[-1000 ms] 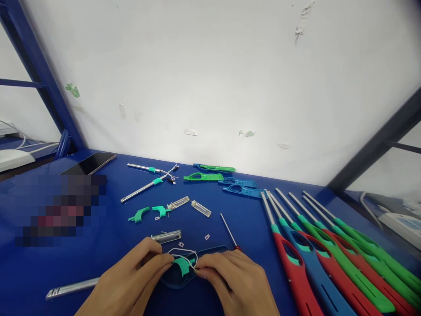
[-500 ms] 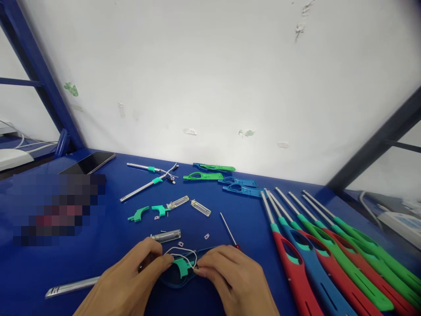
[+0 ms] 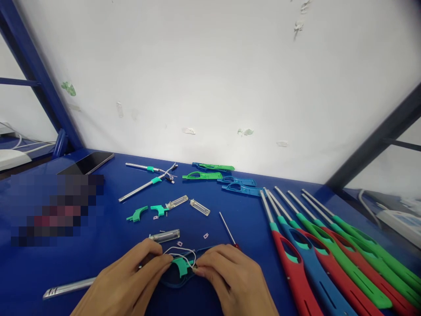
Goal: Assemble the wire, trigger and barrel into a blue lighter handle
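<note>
My left hand [image 3: 126, 278] is closed, thumb and fingertips pressed together at the left edge of a green trigger [image 3: 180, 266] in a blue lighter handle half [image 3: 174, 285]. From under this hand a silver lighter tube [image 3: 69, 288] sticks out to the left. My right hand [image 3: 232, 278] pinches at the trigger's right side, where a white wire [image 3: 184, 249] loops down to its fingertips. What exactly lies between the fingertips is hidden. Just beyond my left hand is a clear fuel tank [image 3: 165, 236].
Assembled lighters [image 3: 312, 259] lie along the right. Handle halves [image 3: 241, 188] are near the wall, wired tubes [image 3: 140, 189] and loose triggers [image 3: 137, 214] at left. A screwdriver [image 3: 227, 228] is beyond my right hand. A phone [image 3: 87, 163] lies at the back left.
Both hands stay almost in place on the lighter parts. My left fingers have shifted very slightly, and the whole view has moved a little.
</note>
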Demonstrator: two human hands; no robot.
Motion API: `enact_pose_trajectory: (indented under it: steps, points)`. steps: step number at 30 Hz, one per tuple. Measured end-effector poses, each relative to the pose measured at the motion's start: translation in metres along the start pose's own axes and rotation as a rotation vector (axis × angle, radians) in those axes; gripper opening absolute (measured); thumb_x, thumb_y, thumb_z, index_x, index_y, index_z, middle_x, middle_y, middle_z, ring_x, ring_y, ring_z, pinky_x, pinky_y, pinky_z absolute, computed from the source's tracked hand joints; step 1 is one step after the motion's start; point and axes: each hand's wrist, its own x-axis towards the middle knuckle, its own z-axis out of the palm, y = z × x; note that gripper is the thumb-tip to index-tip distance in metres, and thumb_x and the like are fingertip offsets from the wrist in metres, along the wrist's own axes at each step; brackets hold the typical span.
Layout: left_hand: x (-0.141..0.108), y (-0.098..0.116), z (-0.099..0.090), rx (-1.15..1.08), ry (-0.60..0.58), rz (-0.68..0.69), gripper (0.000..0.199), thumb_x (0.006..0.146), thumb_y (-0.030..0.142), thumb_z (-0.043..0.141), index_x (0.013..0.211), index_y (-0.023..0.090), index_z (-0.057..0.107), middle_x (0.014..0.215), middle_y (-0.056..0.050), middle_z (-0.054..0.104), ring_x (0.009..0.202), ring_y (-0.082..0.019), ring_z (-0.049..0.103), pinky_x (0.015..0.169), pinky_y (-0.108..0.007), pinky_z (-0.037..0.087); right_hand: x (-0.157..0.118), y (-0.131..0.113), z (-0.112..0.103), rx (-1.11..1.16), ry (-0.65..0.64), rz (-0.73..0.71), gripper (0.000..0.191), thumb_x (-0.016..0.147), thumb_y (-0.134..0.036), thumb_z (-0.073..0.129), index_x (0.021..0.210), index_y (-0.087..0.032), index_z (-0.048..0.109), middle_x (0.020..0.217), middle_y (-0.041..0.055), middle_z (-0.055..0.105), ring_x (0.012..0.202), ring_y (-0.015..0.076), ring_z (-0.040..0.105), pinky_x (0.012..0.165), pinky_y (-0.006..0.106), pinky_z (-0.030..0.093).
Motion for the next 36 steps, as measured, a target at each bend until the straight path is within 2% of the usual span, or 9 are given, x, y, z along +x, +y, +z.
enact_pose_trajectory:
  steps: [3, 6, 9, 14, 17, 22, 26, 30, 36]
  points:
    - [-0.007, -0.002, 0.004, -0.001, -0.028, -0.001, 0.052, 0.138, 0.032, 0.029, 0.126, 0.032, 0.08, 0.113, 0.001, 0.084, 0.087, -0.009, 0.091, 0.077, -0.012, 0.065, -0.001, 0.001, -0.002, 0.04, 0.001, 0.025, 0.02, 0.127, -0.021, 0.077, 0.117, -0.034, 0.088, 0.112, -0.0076, 0.095, 0.096, 0.0153, 0.093, 0.094, 0.019, 0.068]
    - [-0.014, -0.006, 0.01, -0.016, -0.041, -0.012, 0.047, 0.137, 0.028, 0.033, 0.129, 0.031, 0.079, 0.117, 0.0, 0.083, 0.092, -0.009, 0.091, 0.081, -0.012, 0.065, 0.004, 0.0, -0.008, 0.057, 0.008, 0.038, 0.03, 0.126, -0.012, 0.07, 0.132, -0.034, 0.09, 0.12, -0.0051, 0.097, 0.099, 0.0157, 0.095, 0.092, 0.017, 0.07]
    - [-0.019, -0.008, 0.015, -0.044, -0.042, -0.023, 0.042, 0.136, 0.028, 0.036, 0.132, 0.032, 0.078, 0.118, 0.001, 0.082, 0.094, -0.008, 0.09, 0.086, -0.01, 0.065, 0.018, -0.005, -0.015, -0.049, -0.041, 0.027, 0.04, 0.118, -0.003, 0.073, 0.139, -0.032, 0.091, 0.126, -0.0032, 0.097, 0.101, 0.0171, 0.097, 0.087, 0.017, 0.071]
    - [-0.022, -0.007, 0.016, -0.075, -0.016, -0.035, 0.04, 0.138, 0.033, 0.038, 0.132, 0.035, 0.078, 0.113, 0.004, 0.082, 0.09, -0.006, 0.088, 0.091, -0.01, 0.064, 0.045, -0.013, -0.016, -0.291, -0.18, -0.058, 0.035, 0.103, 0.002, 0.089, 0.112, -0.031, 0.095, 0.103, -0.0063, 0.09, 0.073, 0.0149, 0.089, 0.062, 0.023, 0.06]
    - [-0.016, -0.005, 0.013, -0.081, 0.011, -0.041, 0.042, 0.138, 0.033, 0.037, 0.129, 0.035, 0.078, 0.112, 0.005, 0.083, 0.091, -0.005, 0.088, 0.098, -0.008, 0.064, 0.05, -0.014, -0.014, -0.343, -0.195, -0.094, 0.033, 0.097, 0.005, 0.091, 0.097, -0.028, 0.088, 0.093, -0.0065, 0.086, 0.069, 0.016, 0.086, 0.056, 0.029, 0.051]
    - [-0.008, -0.002, 0.008, -0.096, 0.028, -0.03, 0.042, 0.139, 0.038, 0.038, 0.128, 0.036, 0.079, 0.108, 0.007, 0.084, 0.088, -0.003, 0.088, 0.101, -0.005, 0.062, 0.048, -0.019, -0.011, -0.403, -0.148, -0.115, 0.033, 0.101, 0.004, 0.083, 0.101, -0.029, 0.084, 0.087, -0.0068, 0.085, 0.064, 0.0173, 0.084, 0.056, 0.032, 0.047]
    - [-0.016, -0.006, 0.011, -0.105, -0.003, -0.055, 0.045, 0.139, 0.04, 0.037, 0.131, 0.036, 0.082, 0.112, 0.005, 0.084, 0.092, -0.004, 0.088, 0.097, -0.006, 0.063, 0.047, -0.022, -0.009, -0.44, -0.101, -0.112, 0.03, 0.104, 0.0, 0.079, 0.095, -0.029, 0.079, 0.078, -0.0063, 0.083, 0.056, 0.0193, 0.081, 0.052, 0.035, 0.04]
    - [-0.023, -0.01, 0.013, -0.11, -0.037, -0.074, 0.047, 0.138, 0.04, 0.039, 0.132, 0.036, 0.085, 0.113, 0.004, 0.084, 0.092, -0.005, 0.088, 0.094, -0.006, 0.064, 0.046, -0.023, -0.008, -0.456, -0.08, -0.109, 0.027, 0.106, -0.003, 0.077, 0.098, -0.029, 0.076, 0.075, -0.0064, 0.084, 0.054, 0.0198, 0.08, 0.05, 0.035, 0.036]
    - [-0.011, -0.004, 0.011, -0.086, -0.046, -0.102, 0.042, 0.131, 0.057, 0.056, 0.132, 0.034, 0.092, 0.112, -0.003, 0.087, 0.104, -0.018, 0.09, 0.094, -0.017, 0.073, 0.046, -0.023, -0.006, -0.453, -0.05, -0.103, 0.026, 0.109, -0.006, 0.075, 0.098, -0.03, 0.075, 0.071, -0.0062, 0.082, 0.049, 0.0202, 0.078, 0.049, 0.034, 0.033]
